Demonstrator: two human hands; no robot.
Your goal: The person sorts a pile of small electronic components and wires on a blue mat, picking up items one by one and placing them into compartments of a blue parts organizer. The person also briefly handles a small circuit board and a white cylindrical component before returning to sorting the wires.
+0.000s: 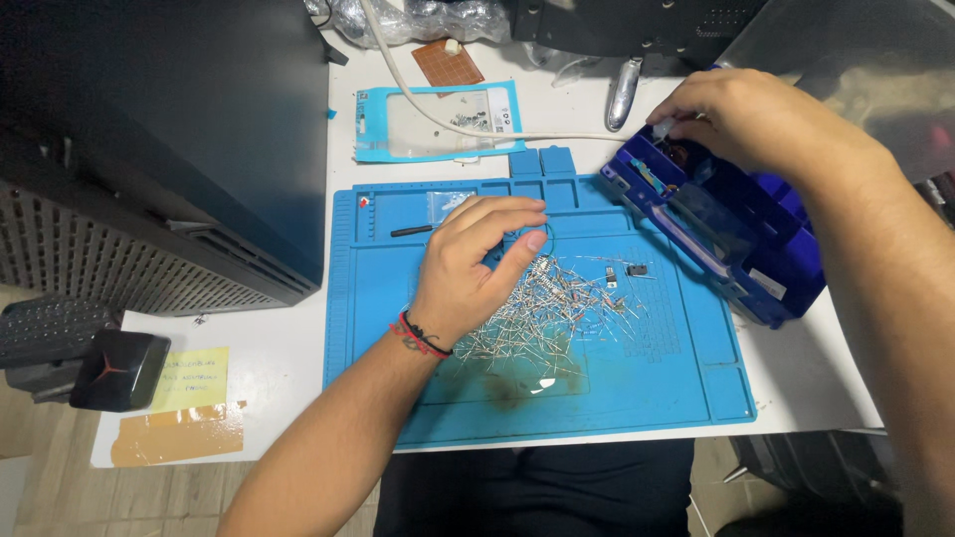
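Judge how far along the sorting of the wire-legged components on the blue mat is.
Early to midway, at a guess. Done: some parts already sit in the blue compartment box. In hand: the right hand holds a small piece over a compartment, while the left hand pinches at the pile of components. Left: most of that pile is spread loose on the blue mat.
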